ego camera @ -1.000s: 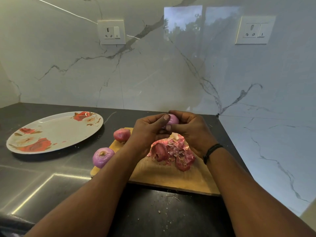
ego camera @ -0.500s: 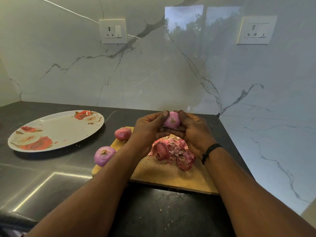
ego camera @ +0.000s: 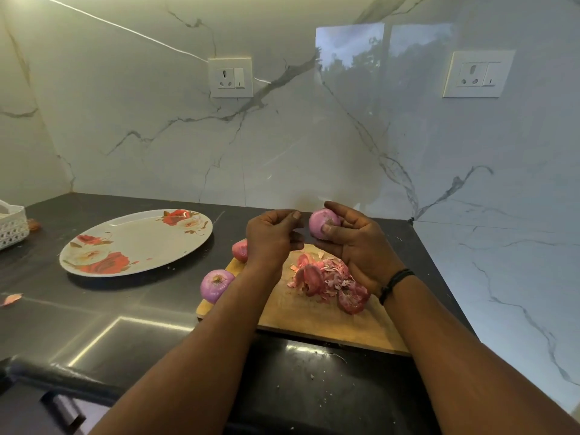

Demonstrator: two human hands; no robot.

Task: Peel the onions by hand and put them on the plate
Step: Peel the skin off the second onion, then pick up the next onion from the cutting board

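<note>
Above the board, right hand grips onion (cut end seemingly leftward) — left hand loosely curled, empty.

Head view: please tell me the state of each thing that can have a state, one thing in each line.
held onion: peeled, in right hand
left hand: off the onion, fingers curled, nothing visibly held
onion at board edge: peeled, lying on the counter
far onion: skin on, partly hidden
plate: no onions on it
peels: piled on cutting board
</note>
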